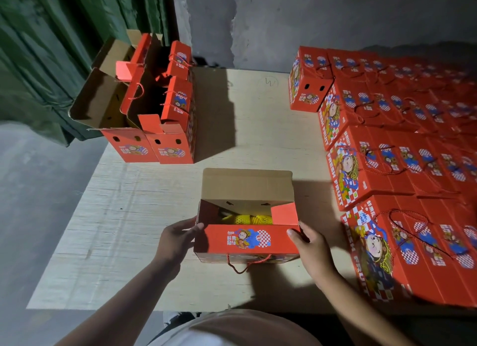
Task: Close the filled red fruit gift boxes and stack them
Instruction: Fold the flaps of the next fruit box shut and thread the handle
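Observation:
An open red fruit gift box [246, 239] stands in front of me on the wooden table [129, 216]. Its brown far flap [246, 184] is raised and a small red side flap [284, 214] stands up at the right. Yellow netted fruit [247, 219] shows inside. A red rope handle [247, 261] hangs from the near side. My left hand [178, 238] holds the box's left near corner, thumb on the front flap. My right hand [311, 247] grips the right near corner.
Several closed red boxes [402, 165] are stacked in rows along the right side of the table. Several open boxes [154, 108] stand at the far left. A green curtain [51, 48] and a grey wall [309, 17] lie behind.

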